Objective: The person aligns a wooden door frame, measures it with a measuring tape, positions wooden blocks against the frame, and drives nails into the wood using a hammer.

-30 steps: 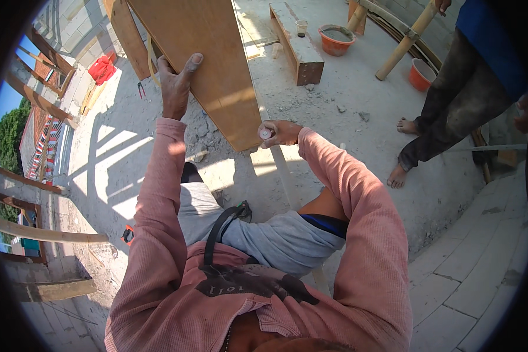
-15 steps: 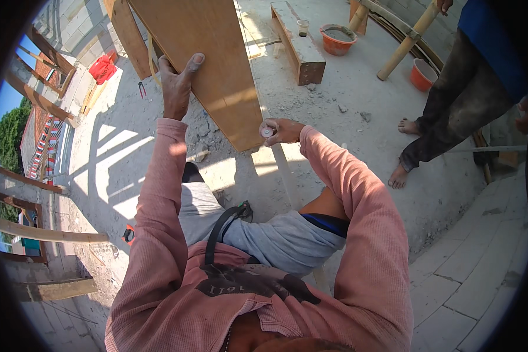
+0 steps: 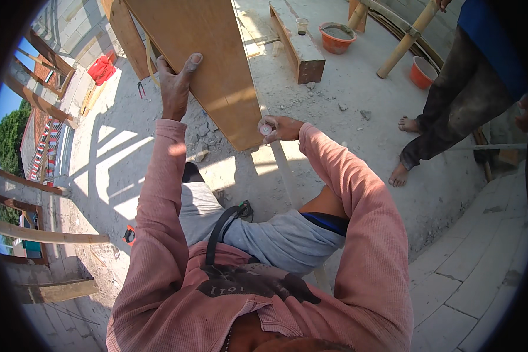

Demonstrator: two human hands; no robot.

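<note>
My left hand [image 3: 176,88] grips the left edge of a long tan wooden board [image 3: 199,38], thumb on its face. Near the board's lower right corner, my right hand [image 3: 278,130] is closed round a small round pale object [image 3: 266,128], held against or right beside that edge; which, I cannot tell. A narrower wooden piece [image 3: 126,44] leans behind the board on the left. Broken rubble [image 3: 205,138] lies on the dusty concrete floor [image 3: 111,170] beside the board.
A co-worker's legs [image 3: 446,117] stand barefoot at right, near bamboo poles [image 3: 410,41] and orange tubs [image 3: 337,44]. A low wooden box beam [image 3: 308,70] bears a cup [image 3: 302,24]. Pliers [image 3: 141,89] and a red cloth [image 3: 102,69] lie left; timber frames [image 3: 53,237] line that side.
</note>
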